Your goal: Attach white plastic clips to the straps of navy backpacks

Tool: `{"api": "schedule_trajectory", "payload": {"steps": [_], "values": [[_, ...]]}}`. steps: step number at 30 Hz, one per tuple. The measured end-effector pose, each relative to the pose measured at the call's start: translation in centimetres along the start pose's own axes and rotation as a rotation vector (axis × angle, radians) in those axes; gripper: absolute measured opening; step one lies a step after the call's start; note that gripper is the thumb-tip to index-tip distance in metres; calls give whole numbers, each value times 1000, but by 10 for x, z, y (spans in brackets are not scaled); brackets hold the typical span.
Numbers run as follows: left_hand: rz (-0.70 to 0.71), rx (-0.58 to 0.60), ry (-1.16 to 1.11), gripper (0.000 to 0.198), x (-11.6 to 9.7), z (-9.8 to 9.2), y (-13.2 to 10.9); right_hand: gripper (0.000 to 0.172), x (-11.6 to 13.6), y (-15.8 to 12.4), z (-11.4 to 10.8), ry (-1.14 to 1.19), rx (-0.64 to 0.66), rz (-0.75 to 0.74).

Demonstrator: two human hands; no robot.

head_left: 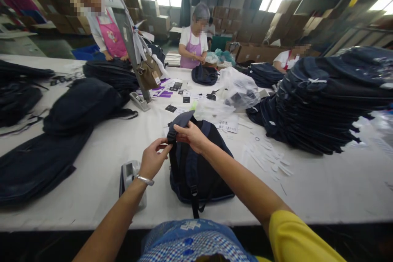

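Note:
A dark navy backpack [215,163] lies on the white table in front of me, its straps facing up. My right hand [190,134] is closed on one shoulder strap [184,119] and lifts it off the pack. At the strap's buckle end, my left hand [156,153] pinches the strap near the black buckle [171,134]. The other shoulder strap [191,168] lies along the pack, with its webbing tail hanging toward the table's front edge. Beside my left wrist sits a grey handheld device [132,172], partly hidden by my forearm.
A tall stack of navy backpacks [322,102] stands at right. More dark bags [82,106] lie at left, near a metal post [132,41] with a brown handbag [150,73]. White strips [270,155], tags and plastic bags [238,90] are scattered about. Several co-workers stand across the table.

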State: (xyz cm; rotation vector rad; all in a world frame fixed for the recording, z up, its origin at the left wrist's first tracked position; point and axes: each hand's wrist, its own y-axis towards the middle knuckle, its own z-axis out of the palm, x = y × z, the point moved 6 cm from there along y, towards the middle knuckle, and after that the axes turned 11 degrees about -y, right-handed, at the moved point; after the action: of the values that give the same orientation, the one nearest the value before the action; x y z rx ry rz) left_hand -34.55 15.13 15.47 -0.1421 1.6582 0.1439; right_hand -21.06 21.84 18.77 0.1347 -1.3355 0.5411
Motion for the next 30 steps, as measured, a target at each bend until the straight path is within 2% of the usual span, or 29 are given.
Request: {"api": "schedule_trajectory", "payload": {"steps": [3, 6, 9, 14, 20, 23, 26, 30], "values": [[16, 7, 213, 43, -7, -15, -1, 36, -5, 10, 1, -83, -88, -33], [49, -24, 419, 32, -20, -29, -3, 31, -10, 19, 0, -141, -139, -62], [11, -12, 400, 30, -19, -34, -2, 25, -14, 25, 0, -98, -159, -86], [-105, 127, -4, 32, 21, -16, -4, 26, -30, 39, 1, -60, -165, -120], [-163, 172, -49, 28, 85, -1, -33, 31, -65, 57, -14, -27, -243, -120], [-222, 155, -79, 29, 116, 0, -47, 32, -79, 62, -17, -25, -219, -81], [-265, 96, -152, 34, 140, 0, -48, 31, -86, 63, -13, -51, -180, -48], [-297, 23, -280, 62, 157, 4, -37, 29, -84, 63, -2, -75, -100, -15]]}}
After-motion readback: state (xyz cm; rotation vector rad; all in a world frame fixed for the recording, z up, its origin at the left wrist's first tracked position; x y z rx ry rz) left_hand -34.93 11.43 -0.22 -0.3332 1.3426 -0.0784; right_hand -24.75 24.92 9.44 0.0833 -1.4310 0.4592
